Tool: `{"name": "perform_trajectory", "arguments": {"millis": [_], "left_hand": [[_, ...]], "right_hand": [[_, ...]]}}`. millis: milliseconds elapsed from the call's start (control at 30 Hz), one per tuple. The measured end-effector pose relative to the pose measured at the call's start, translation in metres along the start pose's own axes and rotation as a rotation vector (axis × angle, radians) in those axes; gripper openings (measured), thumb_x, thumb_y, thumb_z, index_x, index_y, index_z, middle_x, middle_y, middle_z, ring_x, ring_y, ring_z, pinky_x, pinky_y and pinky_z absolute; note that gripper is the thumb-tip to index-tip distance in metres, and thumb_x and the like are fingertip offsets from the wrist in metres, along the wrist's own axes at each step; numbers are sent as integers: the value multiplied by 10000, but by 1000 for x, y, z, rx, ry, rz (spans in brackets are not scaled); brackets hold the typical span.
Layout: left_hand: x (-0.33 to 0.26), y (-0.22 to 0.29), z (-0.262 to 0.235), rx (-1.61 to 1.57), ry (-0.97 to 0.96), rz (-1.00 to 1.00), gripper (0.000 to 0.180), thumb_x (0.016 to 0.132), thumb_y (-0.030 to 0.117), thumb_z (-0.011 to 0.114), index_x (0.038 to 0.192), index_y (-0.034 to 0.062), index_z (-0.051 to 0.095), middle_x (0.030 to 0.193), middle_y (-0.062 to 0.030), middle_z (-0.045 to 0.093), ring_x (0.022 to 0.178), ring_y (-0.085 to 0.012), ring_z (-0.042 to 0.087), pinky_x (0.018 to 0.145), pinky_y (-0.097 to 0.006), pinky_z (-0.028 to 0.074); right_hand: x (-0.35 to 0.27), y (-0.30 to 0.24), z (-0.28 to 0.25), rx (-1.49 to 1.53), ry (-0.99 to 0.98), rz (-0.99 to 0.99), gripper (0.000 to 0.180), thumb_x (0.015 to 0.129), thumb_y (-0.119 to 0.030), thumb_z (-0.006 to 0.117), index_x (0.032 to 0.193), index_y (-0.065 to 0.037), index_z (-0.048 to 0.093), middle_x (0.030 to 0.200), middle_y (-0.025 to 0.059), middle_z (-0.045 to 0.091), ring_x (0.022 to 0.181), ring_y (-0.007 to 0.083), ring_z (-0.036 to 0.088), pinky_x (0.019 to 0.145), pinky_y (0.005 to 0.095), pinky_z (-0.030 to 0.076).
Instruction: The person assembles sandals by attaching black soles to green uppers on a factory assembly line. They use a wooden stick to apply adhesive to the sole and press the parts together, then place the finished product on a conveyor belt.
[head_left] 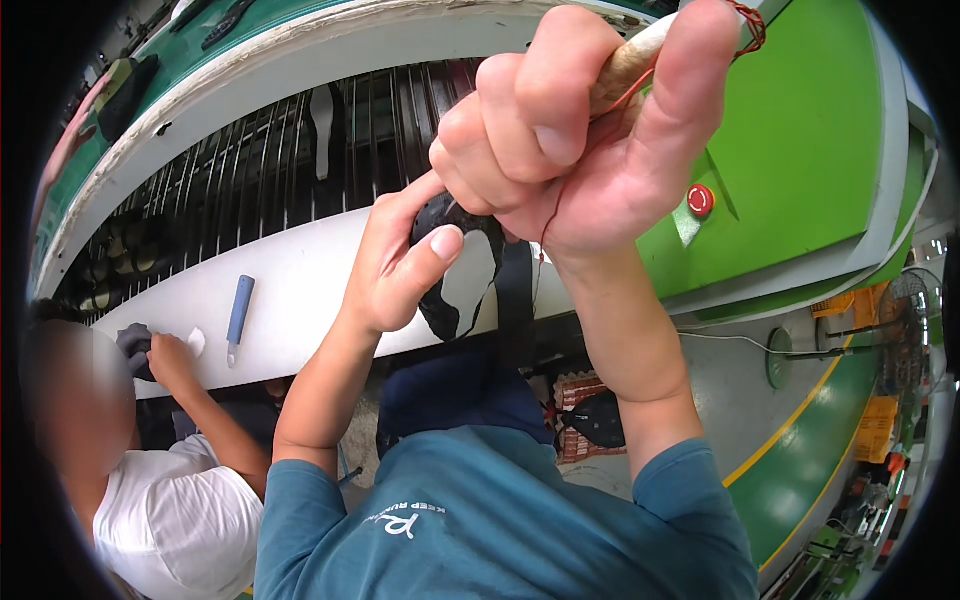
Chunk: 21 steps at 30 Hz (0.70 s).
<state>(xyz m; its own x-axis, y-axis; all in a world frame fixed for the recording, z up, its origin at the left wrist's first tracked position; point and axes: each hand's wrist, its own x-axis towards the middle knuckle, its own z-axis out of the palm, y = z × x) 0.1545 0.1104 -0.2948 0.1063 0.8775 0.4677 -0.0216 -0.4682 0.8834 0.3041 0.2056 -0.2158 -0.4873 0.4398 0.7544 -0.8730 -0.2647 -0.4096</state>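
Hands up close, one right over the other. Left hand (pixel 392 262) wrapped round a small shoe part (pixel 470 285), black with a white face. Thumb pressed flat on the front, other fingers tucked behind, so a firm hold from the left side.

Right hand (pixel 585 140) shut tight in a fist round a wooden handle (pixel 622 68). Thin red thread (pixel 748 22) looped near the top end of it. Long way of the handle slanting from up on the right to down on the left. Working end hidden inside the fist, so no telling its shape or if it touches anything.

Shoe part just under that fist, touching it or very near it. Long way of the part nearly straight up and down, top end tucked in below the knuckles, bottom end hanging free. Left hand the nearer one, already on it. Right hand above and to the right.

Behind both, a long white ledge (pixel 300 290) with a blue-handled tool (pixel 239 310) lying on it, well apart from the hands. Dark metal rods (pixel 250 180) past the ledge. Green machine side (pixel 790 150) with a red button (pixel 701 200) on the right. Down on the left, another person's hand (pixel 170 358) resting on the ledge beside a dark cloth piece (pixel 133 345).
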Motion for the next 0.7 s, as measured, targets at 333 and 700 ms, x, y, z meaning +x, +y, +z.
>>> {"name": "perform_trajectory", "arguments": {"millis": [333,700], "left_hand": [[-3,1,2,44,53,149,340,889,233,725,1096,-36,691,779,-43,651,663,-159,583,667,-301,471],[-12,-1,-8,78,67,115,278,930,209,660,1080,-24,669,832,-94,692,722,-192,634,704,-331,499]], "right_hand": [[-2,11,2,-38,10,42,699,1110,-671,352,782,-75,516,563,5,369,456,135,333,445,314,286],[-2,23,11,-177,150,116,681,1101,-665,401,777,-78,524,562,-2,377,453,121,344,431,304,276]]}}
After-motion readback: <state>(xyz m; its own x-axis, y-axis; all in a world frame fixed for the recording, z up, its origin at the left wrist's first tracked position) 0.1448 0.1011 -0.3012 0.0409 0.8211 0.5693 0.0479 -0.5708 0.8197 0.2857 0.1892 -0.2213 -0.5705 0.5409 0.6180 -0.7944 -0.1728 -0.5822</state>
